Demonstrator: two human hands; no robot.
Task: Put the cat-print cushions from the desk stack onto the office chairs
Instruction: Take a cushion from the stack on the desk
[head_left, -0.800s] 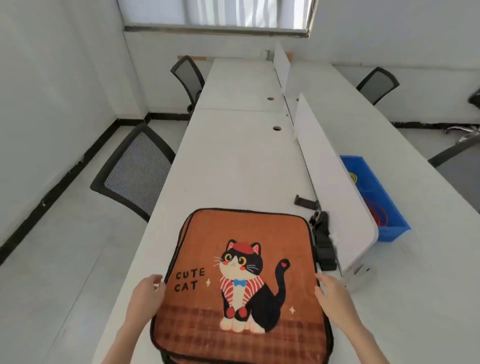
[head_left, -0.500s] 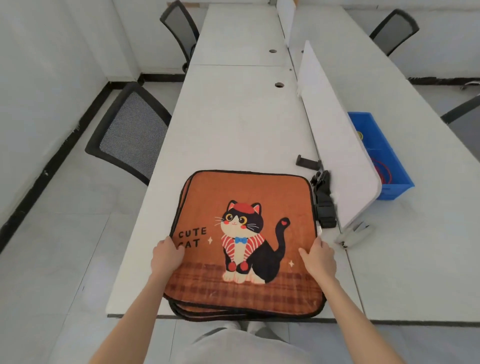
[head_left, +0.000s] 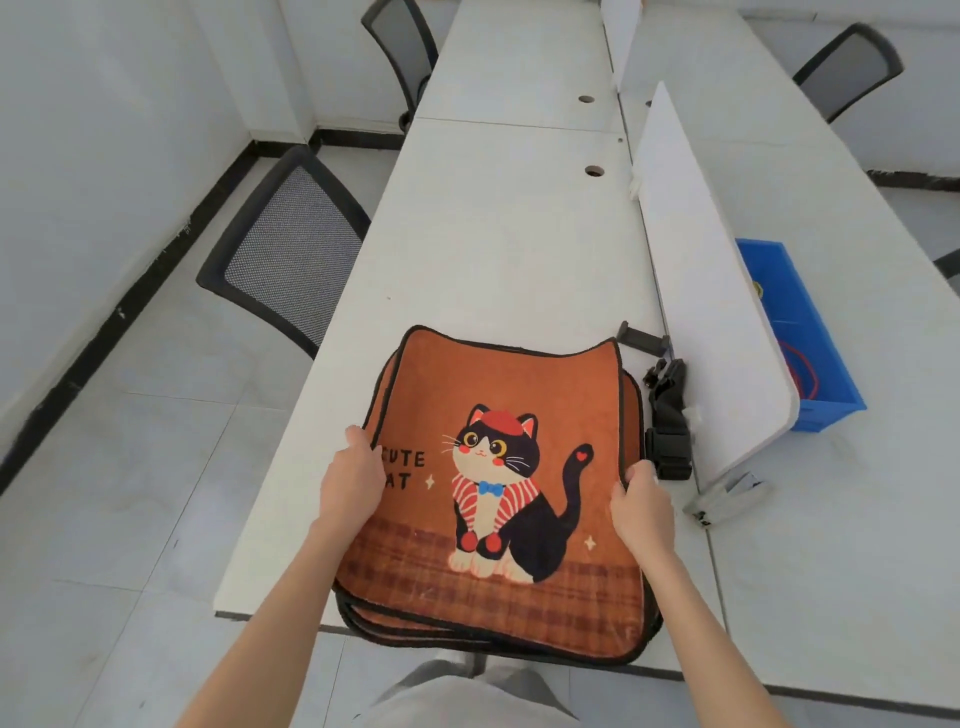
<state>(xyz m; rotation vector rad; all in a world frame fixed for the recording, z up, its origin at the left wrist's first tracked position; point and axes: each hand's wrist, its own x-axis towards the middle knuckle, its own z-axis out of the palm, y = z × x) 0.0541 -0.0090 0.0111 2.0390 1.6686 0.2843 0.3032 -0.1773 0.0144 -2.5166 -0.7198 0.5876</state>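
Top cushion (head_left: 498, 467) of the stack (head_left: 415, 621) sits at near end of the white desk (head_left: 493, 249), near edge overhanging the desk's end.

L hand (head_left: 350, 486) clamps cushion's left edge, about mid-height; thumb on top over the "CUTE CAT" lettering, covering the first letters. Other fingers curl under, not visible. R hand (head_left: 641, 512) grips right edge the same way, thumb on top, fingertips wrapped round the black piping. Both hands closed on the top cushion.

Far edge of top cushion is lifted and sagging in the middle, both far corners peaked up; lower cushions show beneath at left, right and near sides. Count of lower ones hard to tell, at least two or three edges visible.

Cushion roughly square, no clear long axis. Cat print upright toward wearer: head to far side, feet and plaid band near.

Black clip-like item (head_left: 667, 415) just right of stack, w/ small black stand (head_left: 641, 335) farther. White divider (head_left: 701, 312) runs near-to-far on right; blue bin (head_left: 795, 332) behind it, partly hidden. Stapler-like grey thing (head_left: 724, 496) near divider foot. Mesh chair (head_left: 283, 249) left of desk, seat hidden; another chair (head_left: 402, 47) far left, third (head_left: 849, 70) far right, cut off.
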